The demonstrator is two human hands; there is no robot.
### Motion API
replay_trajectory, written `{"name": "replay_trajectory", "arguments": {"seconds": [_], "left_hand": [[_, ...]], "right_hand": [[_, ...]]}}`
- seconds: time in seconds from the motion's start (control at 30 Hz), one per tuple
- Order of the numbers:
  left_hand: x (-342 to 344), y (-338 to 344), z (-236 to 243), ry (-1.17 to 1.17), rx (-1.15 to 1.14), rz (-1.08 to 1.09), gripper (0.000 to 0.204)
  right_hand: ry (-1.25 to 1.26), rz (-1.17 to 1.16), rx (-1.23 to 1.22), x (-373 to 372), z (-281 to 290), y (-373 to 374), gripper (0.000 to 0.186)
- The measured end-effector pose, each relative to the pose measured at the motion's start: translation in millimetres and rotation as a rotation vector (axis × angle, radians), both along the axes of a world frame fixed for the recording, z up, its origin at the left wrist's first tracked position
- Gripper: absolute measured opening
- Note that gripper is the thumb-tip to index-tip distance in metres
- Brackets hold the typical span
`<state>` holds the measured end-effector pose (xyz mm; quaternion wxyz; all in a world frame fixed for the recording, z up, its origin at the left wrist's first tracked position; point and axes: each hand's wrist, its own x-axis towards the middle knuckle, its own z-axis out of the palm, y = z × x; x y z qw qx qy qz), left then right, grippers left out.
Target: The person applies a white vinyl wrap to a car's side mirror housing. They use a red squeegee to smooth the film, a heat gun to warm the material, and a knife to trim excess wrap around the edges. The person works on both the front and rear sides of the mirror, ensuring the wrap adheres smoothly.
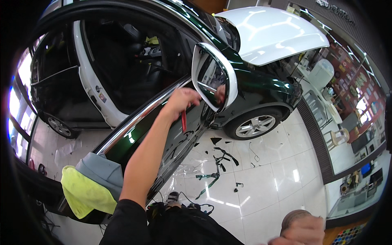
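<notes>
Head view: well to the left of and below the white side mirror [214,77], a yellow cloth [87,192] and a grey cloth [100,170] drape over the dark green car door [167,151]. Just left of the mirror, the left hand [183,100] has its fingers curled together, clamped on a slim red tool [183,121] that hangs below the palm; whether the fingertips touch the mirror cannot be told. Below the mirror, dark scraps [216,141] lie scattered on the tiled floor [265,179]. To its lower right is the front wheel [255,126]; to its upper right, the raised white hood [281,34]. Far below and right of the mirror, the blurred right hand [303,232] has bent fingers beside a brownish rounded thing [295,216]; whether they grip it cannot be told.
</notes>
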<state>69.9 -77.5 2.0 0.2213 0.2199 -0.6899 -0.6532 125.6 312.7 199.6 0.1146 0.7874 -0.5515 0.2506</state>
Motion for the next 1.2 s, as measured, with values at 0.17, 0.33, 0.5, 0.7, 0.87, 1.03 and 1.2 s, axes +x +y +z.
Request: {"name": "replay_trajectory", "arguments": {"seconds": [0.17,0.33,0.5,0.7,0.87,1.03,1.2], "left_hand": [[-9,-59,26,0.312,0.182,0.258,0.023],[-62,-41,59,0.421,0.476,0.238,0.032],[-98,-58,27,0.593,0.492,0.357,0.029],[-95,-48,33,0.615,0.502,0.408,0.028],[-94,-49,32,0.536,0.385,0.506,0.026],[-93,-41,36,0.443,0.367,0.557,0.023],[-101,-47,30,0.649,0.458,0.445,0.028]], "right_hand": [[0.002,0.147,0.002,7,4,-12,0.015],[-0.3,0.052,-0.002,-53,21,-93,0.022],[-0.115,-0.499,-0.071,-145,-15,-273,0.036],[0.317,-0.802,0.311,-182,-26,-383,0.041],[0.49,-0.776,0.294,-180,-27,-405,0.048],[0.603,-0.735,0.266,-185,-29,-411,0.053],[0.671,-0.75,0.288,-181,-30,-414,0.049]]}}
